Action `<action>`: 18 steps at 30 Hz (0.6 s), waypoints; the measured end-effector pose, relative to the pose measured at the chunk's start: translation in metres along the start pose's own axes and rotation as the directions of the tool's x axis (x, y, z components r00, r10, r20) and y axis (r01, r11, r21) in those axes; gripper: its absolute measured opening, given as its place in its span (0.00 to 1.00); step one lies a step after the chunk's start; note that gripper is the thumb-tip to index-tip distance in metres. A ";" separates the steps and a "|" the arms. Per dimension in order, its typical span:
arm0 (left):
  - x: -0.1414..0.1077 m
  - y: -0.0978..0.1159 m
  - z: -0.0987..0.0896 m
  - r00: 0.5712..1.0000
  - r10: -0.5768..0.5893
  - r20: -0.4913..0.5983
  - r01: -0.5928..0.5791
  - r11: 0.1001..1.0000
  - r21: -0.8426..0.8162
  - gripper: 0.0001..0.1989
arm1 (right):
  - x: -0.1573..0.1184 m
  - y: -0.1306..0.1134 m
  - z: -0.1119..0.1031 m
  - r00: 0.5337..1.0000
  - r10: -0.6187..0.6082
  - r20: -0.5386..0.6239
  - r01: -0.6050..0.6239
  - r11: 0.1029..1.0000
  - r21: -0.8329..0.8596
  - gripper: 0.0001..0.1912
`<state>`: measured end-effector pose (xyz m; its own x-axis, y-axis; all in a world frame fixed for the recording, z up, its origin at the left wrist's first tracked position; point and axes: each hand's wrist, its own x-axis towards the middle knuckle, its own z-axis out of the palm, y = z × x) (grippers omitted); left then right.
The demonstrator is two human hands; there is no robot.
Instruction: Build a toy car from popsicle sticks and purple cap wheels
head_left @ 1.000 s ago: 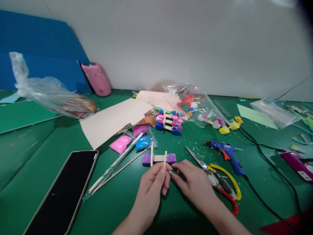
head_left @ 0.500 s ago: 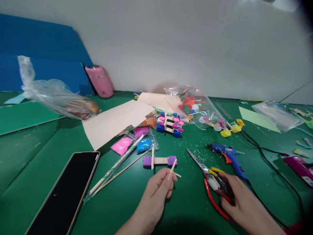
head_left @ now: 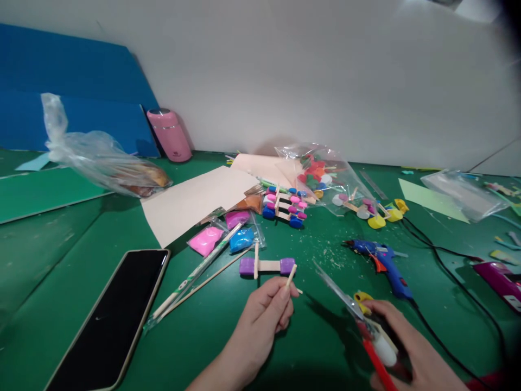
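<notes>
Near the middle of the green table, my left hand (head_left: 266,315) pinches thin pale wooden sticks (head_left: 291,276) between thumb and fingers. Just beyond it lies a piece with two purple clay ends (head_left: 247,266) joined by a flat wooden strip, with a thin stick across it. My right hand (head_left: 411,342), at the lower right, is closed around red-handled scissors (head_left: 350,302), raised above the table and pointing up and left. A yellow object (head_left: 362,302) and a white one are beside the scissors' pivot, partly hidden by the hand.
A blue glue gun (head_left: 382,260) with a black cord lies right. A phone (head_left: 108,320) is left, near bagged pink clay (head_left: 206,240) and a wrapped stick. Small clay-and-stick pieces (head_left: 285,207), a clear bag (head_left: 325,174) and a pink bottle (head_left: 170,134) stand farther back.
My right hand has lifted the scissors off the table and brought them closer to me. My left hand still holds the sticks, nearly unmoved. The view has shifted slightly.
</notes>
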<state>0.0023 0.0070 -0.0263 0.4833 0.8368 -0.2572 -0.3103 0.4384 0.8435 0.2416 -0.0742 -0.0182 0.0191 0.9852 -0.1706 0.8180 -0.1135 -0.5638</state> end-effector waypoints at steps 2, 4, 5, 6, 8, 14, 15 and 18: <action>0.000 0.000 0.000 1.000 0.027 -0.005 -0.027 0.999 0.023 0.10 | -0.002 -0.003 0.004 1.000 -0.031 0.001 0.031 0.997 -0.073 0.36; -0.001 0.000 -0.001 0.999 0.043 -0.003 -0.043 0.998 0.053 0.11 | -0.003 -0.005 0.007 0.999 -0.039 0.008 0.040 0.994 -0.099 0.36; -0.001 0.000 -0.001 0.999 0.045 0.001 -0.045 0.996 0.075 0.12 | -0.003 -0.006 0.009 0.999 -0.037 0.020 0.039 0.994 -0.102 0.35; -0.001 -0.001 -0.001 0.999 0.046 0.005 -0.046 0.994 0.101 0.13 | -0.003 -0.008 0.009 0.999 -0.035 0.034 0.039 0.993 -0.108 0.34; -0.002 -0.002 -0.003 0.998 0.054 0.015 -0.056 0.984 0.172 0.13 | -0.003 -0.014 0.009 0.998 -0.029 0.061 0.036 0.992 -0.121 0.33; -0.003 -0.003 -0.005 0.984 0.158 0.081 -0.177 0.921 0.348 0.12 | 0.001 -0.037 0.008 0.994 0.000 0.110 0.016 0.989 -0.146 0.33; -0.003 -0.002 -0.004 0.980 0.176 0.088 -0.196 0.910 0.365 0.12 | 0.003 -0.039 0.007 0.993 0.001 0.116 0.016 0.989 -0.147 0.33; -0.004 0.000 -0.002 0.974 0.211 0.086 -0.228 0.884 0.407 0.10 | 0.006 -0.044 0.008 0.991 0.001 0.133 0.019 0.989 -0.149 0.34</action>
<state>-0.0017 0.0044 -0.0261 0.4755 0.8791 -0.0316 -0.0512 0.0635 0.9967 0.2009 -0.0642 -0.0005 -0.0569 0.9593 -0.2767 0.8947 -0.0740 -0.4405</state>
